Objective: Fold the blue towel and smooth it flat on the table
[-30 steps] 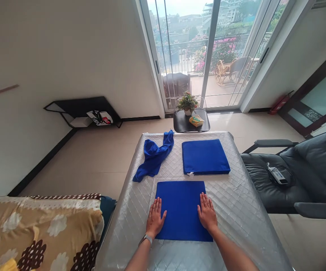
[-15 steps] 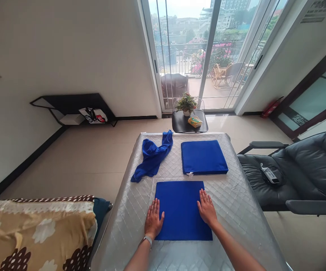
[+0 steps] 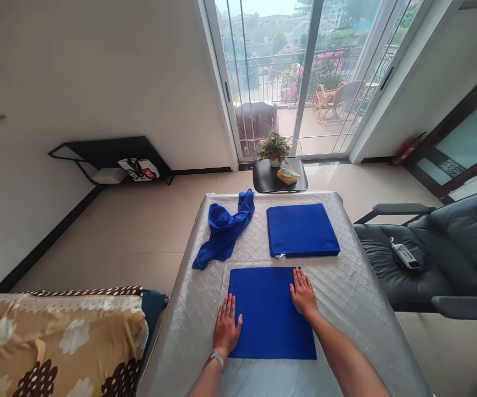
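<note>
A flat blue cloth [image 3: 269, 317] lies spread on the silver quilted mattress [image 3: 188, 336] in front of me. My left hand [image 3: 227, 325] rests flat on its left edge, fingers stretched out and the thumb on the fabric. On its right edge, toward the far corner, my right hand [image 3: 303, 290] lies flat with fingers extended. Beyond the right side is a neat stack of folded blue cloths [image 3: 303, 229], a small white tag showing at its near edge. A crumpled blue cloth [image 3: 225, 230] sits at the far left of the mattress.
A small black chair [image 3: 263, 177] with a potted plant [image 3: 274, 148] and a yellow tissue pack [image 3: 288, 175] stands past the mattress's far end. To the right is a grey recliner [image 3: 387, 264] holding a power strip [image 3: 405, 253]. A patterned bedspread [image 3: 56, 336] covers the near left.
My right hand has slid slightly farther up the cloth's right edge. The left hand stays on the left edge. The view has shifted a little.
</note>
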Available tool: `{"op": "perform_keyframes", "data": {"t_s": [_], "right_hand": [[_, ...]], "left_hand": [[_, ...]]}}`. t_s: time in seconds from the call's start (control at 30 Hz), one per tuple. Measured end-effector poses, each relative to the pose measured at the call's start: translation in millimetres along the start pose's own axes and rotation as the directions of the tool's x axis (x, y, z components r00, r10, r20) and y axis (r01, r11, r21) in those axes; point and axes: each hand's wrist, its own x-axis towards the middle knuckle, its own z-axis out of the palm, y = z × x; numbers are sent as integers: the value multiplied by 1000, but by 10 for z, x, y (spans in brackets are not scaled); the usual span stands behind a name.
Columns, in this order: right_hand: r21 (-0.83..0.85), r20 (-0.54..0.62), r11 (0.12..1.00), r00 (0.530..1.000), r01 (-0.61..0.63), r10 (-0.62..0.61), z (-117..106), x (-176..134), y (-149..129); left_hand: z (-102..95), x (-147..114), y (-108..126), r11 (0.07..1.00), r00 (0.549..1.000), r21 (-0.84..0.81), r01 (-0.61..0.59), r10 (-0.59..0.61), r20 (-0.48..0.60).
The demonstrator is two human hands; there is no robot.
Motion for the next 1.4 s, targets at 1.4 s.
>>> {"op": "perform_keyframes", "data": {"t_s": [1.4], "right_hand": [[-13, -17, 1000, 1000, 14, -14, -28, 19, -5]], "left_hand": [[56, 1028, 262, 997, 990, 66, 29, -20, -136]]}}
